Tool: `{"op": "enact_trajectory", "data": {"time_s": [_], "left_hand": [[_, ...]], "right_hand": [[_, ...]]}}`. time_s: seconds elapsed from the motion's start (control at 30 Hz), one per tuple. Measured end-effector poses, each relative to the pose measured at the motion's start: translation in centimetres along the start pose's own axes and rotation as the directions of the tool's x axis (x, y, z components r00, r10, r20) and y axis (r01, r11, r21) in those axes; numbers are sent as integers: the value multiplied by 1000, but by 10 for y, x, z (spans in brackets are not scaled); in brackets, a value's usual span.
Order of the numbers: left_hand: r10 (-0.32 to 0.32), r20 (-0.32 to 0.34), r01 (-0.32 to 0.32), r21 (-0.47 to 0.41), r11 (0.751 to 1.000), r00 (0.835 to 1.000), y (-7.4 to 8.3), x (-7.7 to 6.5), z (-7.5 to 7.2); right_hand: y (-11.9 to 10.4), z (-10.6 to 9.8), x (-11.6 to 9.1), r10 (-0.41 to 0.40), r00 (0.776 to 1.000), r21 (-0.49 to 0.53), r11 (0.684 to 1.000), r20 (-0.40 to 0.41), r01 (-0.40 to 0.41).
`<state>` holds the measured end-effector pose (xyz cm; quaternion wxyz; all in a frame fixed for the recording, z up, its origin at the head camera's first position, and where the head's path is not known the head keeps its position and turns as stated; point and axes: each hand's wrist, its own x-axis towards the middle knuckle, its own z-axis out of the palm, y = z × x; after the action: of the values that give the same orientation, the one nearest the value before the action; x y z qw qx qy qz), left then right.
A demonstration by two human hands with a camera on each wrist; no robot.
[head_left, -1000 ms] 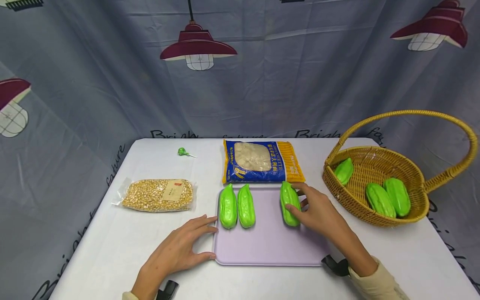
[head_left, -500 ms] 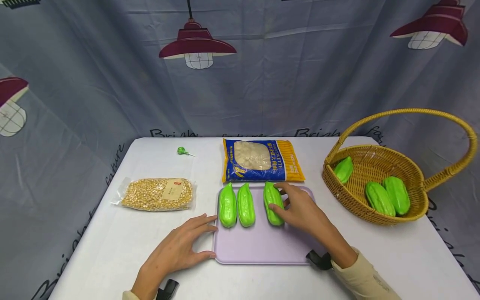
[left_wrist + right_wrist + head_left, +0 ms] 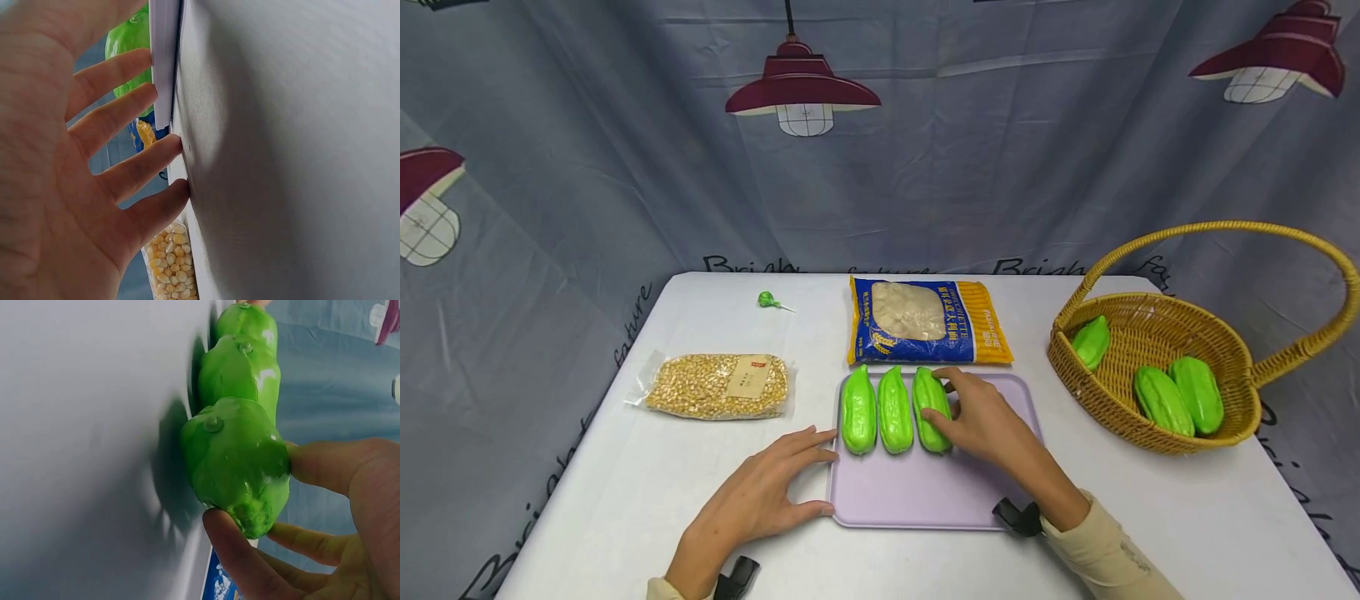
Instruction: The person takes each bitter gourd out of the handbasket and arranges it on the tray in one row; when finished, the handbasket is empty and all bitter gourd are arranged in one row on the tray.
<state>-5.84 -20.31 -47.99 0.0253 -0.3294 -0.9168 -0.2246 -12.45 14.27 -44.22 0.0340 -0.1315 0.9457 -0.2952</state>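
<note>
Three glossy green ridged gourds stand side by side on a lilac tray [image 3: 910, 500]: a left gourd [image 3: 859, 412], a middle gourd [image 3: 895, 412] and a right gourd [image 3: 932, 412]. My right hand [image 3: 988, 421] holds the right gourd between thumb and fingers from its right side. In the right wrist view this held gourd [image 3: 234, 459] is nearest, the other two lined up behind it. My left hand [image 3: 760, 487] has its fingers spread, fingertips at the tray's left edge. The left wrist view shows those spread fingers [image 3: 137, 165] beside the tray wall [image 3: 165, 56].
A wicker basket [image 3: 1082, 396] with a tall handle stands at the right, holding three more green gourds [image 3: 1163, 400]. Behind the tray lies a blue and yellow pasta bag [image 3: 925, 323]. Corn kernels in a clear bag [image 3: 715, 387] and a green lollipop [image 3: 767, 299] are at the left.
My right hand has slid the right gourd leftward across the tray, up close to the middle one. The left hand has stayed at the tray's edge.
</note>
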Motion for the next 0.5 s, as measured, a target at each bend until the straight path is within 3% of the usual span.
{"op": "enact_trajectory", "data": {"time_s": [0.5], "left_hand": [[-14,15,14,1,1000,1000,1,1,0]], "right_hand": [[-4,8,4,-14,1000,-28,1000,0,14]]}}
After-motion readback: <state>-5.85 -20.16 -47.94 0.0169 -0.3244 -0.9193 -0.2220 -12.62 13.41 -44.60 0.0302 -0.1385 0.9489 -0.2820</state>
